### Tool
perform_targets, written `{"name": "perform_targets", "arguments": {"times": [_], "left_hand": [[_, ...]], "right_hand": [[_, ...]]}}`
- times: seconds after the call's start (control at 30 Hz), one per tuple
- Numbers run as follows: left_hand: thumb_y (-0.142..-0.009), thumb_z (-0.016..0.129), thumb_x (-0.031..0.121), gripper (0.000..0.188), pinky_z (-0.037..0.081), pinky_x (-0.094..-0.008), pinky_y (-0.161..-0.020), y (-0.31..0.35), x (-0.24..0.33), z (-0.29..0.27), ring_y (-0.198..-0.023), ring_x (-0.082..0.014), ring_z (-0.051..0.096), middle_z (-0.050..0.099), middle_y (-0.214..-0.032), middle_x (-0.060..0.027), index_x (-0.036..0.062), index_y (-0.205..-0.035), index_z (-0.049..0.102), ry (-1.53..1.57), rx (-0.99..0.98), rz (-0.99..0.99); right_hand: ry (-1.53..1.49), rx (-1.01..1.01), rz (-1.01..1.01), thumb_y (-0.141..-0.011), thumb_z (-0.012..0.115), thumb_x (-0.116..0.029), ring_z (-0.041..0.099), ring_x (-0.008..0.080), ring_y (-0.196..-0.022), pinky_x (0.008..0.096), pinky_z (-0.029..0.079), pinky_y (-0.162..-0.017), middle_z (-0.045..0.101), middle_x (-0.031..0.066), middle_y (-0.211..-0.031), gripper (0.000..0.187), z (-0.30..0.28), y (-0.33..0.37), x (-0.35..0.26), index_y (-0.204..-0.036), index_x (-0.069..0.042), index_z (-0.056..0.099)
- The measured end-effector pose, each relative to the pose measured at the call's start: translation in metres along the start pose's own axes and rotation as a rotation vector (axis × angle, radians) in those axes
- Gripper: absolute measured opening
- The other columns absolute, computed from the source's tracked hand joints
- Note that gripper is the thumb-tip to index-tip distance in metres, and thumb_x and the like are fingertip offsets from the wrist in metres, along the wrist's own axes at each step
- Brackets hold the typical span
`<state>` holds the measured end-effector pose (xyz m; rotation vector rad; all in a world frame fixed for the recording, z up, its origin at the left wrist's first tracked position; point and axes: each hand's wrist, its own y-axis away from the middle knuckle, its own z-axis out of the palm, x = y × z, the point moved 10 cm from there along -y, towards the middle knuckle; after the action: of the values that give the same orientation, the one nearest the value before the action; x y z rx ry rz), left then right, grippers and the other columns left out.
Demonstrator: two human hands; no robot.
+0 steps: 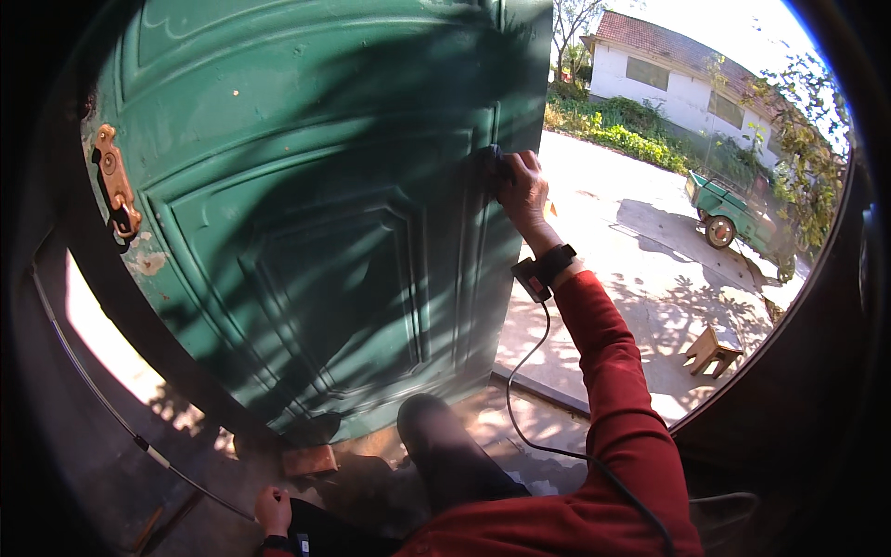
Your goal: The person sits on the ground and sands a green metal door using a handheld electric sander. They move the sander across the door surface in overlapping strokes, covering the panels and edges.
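Note:
A green panelled door (339,269) fills the left and middle of the view, with raised mouldings and tree shadow across it. My right hand (524,190) presses a small dark wad, which looks like cloth (496,172), against the moulding near the door's right edge. Its fingers are closed round the wad and hide most of it. Low on the left, my left hand (273,510) rests by my leg with its fingers curled in, and nothing shows in it. A worn copper-coloured handle plate (115,184) is fixed to the door's left side.
Under the door's lower edge lies a reddish brick (310,461). A black cable (520,422) loops from my right wrist along my arm. A thin pale line (97,399) slants down toward my left hand. Outside stand a wooden stool (713,351) and a green cart (733,212).

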<state>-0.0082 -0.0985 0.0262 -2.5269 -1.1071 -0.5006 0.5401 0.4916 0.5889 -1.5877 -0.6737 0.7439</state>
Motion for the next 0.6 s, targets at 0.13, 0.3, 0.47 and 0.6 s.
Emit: {"name": "perform_targets", "arguments": {"times": [0.13,0.3,0.47,0.6], "left_hand": [[-0.094,0.084,0.026,0.023,0.060,-0.0509,-0.086,-0.002,-0.012,0.009,-0.097,-0.0396,0.076,0.078,-0.100,-0.0160,0.0048,-0.095,0.075,0.010,-0.038,-0.087],[-0.094,0.085,0.027,0.024,0.060,-0.0498,-0.087,-0.004,-0.014,0.013,-0.097,-0.0392,0.077,0.078,-0.100,-0.0154,0.0053,-0.098,0.076,0.026,-0.033,-0.065],[-0.094,0.084,0.028,0.024,0.060,-0.0496,-0.087,0.000,-0.010,0.008,-0.096,-0.0395,0.077,0.078,-0.100,-0.0153,0.0056,-0.100,0.077,-0.010,-0.038,-0.080],[-0.095,0.083,0.028,0.024,0.060,-0.0498,-0.087,0.002,0.000,-0.001,-0.096,-0.0396,0.077,0.078,-0.100,-0.0155,0.0057,-0.100,0.077,-0.019,-0.026,-0.049]], "right_hand": [[0.058,0.113,-0.092,-0.095,0.087,-0.032,0.073,0.0399,-0.095,0.0500,0.057,-0.078,0.071,0.0114,-0.102,0.023,-0.012,-0.120,-0.003,-0.101,-0.012,0.075],[0.199,0.142,0.024,-0.091,0.079,-0.027,0.073,0.0424,-0.099,0.0536,0.059,-0.081,0.071,0.0106,-0.104,0.017,-0.026,-0.229,0.035,-0.104,-0.017,0.075],[0.153,0.177,0.002,-0.091,0.076,-0.022,0.072,0.0404,-0.101,0.0546,0.058,-0.081,0.070,0.0095,-0.103,0.011,-0.027,-0.167,0.042,-0.100,-0.017,0.072],[0.071,0.086,-0.048,-0.090,0.081,-0.017,0.071,0.0387,-0.098,0.0519,0.058,-0.080,0.069,0.0096,-0.098,0.012,-0.024,-0.033,0.045,-0.097,-0.015,0.072]]}}
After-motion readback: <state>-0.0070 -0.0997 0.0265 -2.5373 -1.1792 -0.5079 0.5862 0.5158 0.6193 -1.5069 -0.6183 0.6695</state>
